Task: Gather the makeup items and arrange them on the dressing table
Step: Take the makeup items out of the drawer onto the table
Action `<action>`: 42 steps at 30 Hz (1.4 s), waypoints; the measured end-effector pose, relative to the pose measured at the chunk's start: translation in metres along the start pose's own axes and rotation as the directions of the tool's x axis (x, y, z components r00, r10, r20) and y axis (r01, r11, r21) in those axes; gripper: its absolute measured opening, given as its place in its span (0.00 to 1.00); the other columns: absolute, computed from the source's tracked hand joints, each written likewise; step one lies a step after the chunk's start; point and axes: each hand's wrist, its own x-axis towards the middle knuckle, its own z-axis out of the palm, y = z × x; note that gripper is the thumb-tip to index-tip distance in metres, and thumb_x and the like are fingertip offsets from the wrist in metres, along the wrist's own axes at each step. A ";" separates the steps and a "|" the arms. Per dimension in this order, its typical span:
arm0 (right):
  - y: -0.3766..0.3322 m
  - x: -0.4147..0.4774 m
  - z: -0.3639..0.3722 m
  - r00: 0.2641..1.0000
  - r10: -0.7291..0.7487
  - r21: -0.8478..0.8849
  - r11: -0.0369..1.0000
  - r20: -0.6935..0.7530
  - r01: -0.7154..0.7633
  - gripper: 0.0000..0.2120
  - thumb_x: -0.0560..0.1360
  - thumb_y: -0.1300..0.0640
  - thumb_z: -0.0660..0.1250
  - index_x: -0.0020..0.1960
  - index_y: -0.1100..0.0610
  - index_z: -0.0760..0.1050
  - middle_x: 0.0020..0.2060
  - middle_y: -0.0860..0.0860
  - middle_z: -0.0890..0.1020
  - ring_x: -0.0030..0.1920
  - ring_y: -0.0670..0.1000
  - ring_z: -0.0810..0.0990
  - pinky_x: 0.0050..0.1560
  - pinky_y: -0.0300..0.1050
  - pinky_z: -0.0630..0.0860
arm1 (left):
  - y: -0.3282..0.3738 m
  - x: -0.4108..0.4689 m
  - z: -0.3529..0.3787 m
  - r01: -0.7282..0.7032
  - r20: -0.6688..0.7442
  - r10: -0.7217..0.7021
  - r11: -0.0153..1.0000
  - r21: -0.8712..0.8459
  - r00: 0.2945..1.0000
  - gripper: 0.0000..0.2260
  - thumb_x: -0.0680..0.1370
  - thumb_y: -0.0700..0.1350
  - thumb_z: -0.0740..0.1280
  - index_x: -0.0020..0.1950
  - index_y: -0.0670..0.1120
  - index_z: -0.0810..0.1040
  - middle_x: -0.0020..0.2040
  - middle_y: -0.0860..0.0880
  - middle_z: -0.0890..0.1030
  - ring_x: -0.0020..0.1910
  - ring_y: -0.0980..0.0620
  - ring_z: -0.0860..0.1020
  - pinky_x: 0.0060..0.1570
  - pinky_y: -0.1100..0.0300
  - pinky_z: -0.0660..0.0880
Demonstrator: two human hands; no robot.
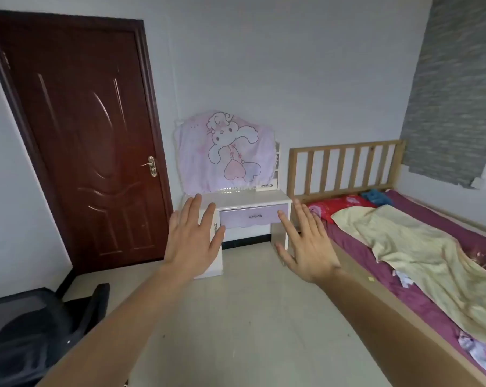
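Note:
A small white dressing table (247, 197) with a lilac drawer (254, 216) stands against the far wall. A pink cartoon cloth (225, 152) covers its mirror. I see no makeup items from here. My left hand (193, 238) and my right hand (306, 247) are both stretched out in front of me, palms away, fingers straight and spread. They hold nothing and hang in the air well short of the table.
A dark red door (91, 141) is shut at the left. A bed (420, 247) with a wooden headboard, purple sheet and yellow blanket runs along the right. A black office chair (35, 325) sits at the lower left. Pale floor (236, 317) lies between.

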 end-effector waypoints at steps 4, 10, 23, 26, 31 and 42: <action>0.037 0.041 0.085 0.999 0.032 0.012 0.999 0.034 -0.033 0.35 0.80 0.38 0.53 0.81 0.52 0.50 0.79 0.63 0.51 0.79 0.63 0.53 0.75 0.62 0.58 | 0.004 0.045 0.083 0.111 0.073 -0.109 0.993 -0.037 0.991 0.30 0.80 0.60 0.50 0.75 0.43 0.65 0.75 0.37 0.63 0.74 0.39 0.63 0.68 0.42 0.66; 0.112 0.129 0.180 0.986 0.039 0.026 0.999 0.164 -0.044 0.35 0.80 0.36 0.48 0.81 0.53 0.51 0.79 0.63 0.52 0.78 0.64 0.55 0.74 0.64 0.60 | 0.004 0.149 0.190 0.083 0.193 -0.088 0.996 0.037 0.977 0.30 0.80 0.60 0.50 0.75 0.43 0.65 0.75 0.37 0.63 0.74 0.38 0.63 0.64 0.38 0.69; 0.196 0.288 0.352 0.955 0.042 0.014 0.999 0.295 -0.049 0.35 0.80 0.36 0.48 0.80 0.55 0.55 0.78 0.63 0.53 0.78 0.64 0.55 0.74 0.63 0.59 | -0.019 0.294 0.378 0.099 0.293 -0.085 0.995 -0.033 0.952 0.31 0.80 0.62 0.48 0.77 0.45 0.62 0.78 0.40 0.59 0.77 0.40 0.58 0.69 0.40 0.64; 0.212 0.338 0.391 0.955 0.053 0.005 0.998 0.293 -0.057 0.34 0.79 0.36 0.48 0.77 0.56 0.64 0.76 0.64 0.63 0.75 0.64 0.64 0.71 0.63 0.66 | -0.044 0.329 0.440 0.067 0.306 -0.050 0.997 -0.045 0.951 0.31 0.80 0.62 0.48 0.78 0.45 0.61 0.78 0.40 0.58 0.77 0.41 0.58 0.69 0.40 0.64; 0.242 0.436 0.474 0.922 0.136 -0.019 0.990 0.362 -0.139 0.36 0.80 0.35 0.40 0.76 0.57 0.66 0.75 0.63 0.65 0.73 0.64 0.67 0.69 0.62 0.68 | -0.098 0.414 0.539 0.123 0.369 -0.084 0.989 -0.085 0.926 0.32 0.80 0.62 0.48 0.78 0.45 0.60 0.78 0.40 0.57 0.77 0.40 0.57 0.69 0.40 0.64; 0.267 0.529 0.650 0.826 0.107 0.035 0.988 0.553 -0.152 0.34 0.75 0.38 0.53 0.72 0.59 0.69 0.69 0.65 0.72 0.68 0.66 0.74 0.63 0.62 0.74 | -0.144 0.525 0.724 0.131 0.541 -0.059 0.987 -0.096 0.839 0.39 0.74 0.66 0.36 0.80 0.48 0.50 0.80 0.42 0.47 0.79 0.43 0.48 0.73 0.43 0.55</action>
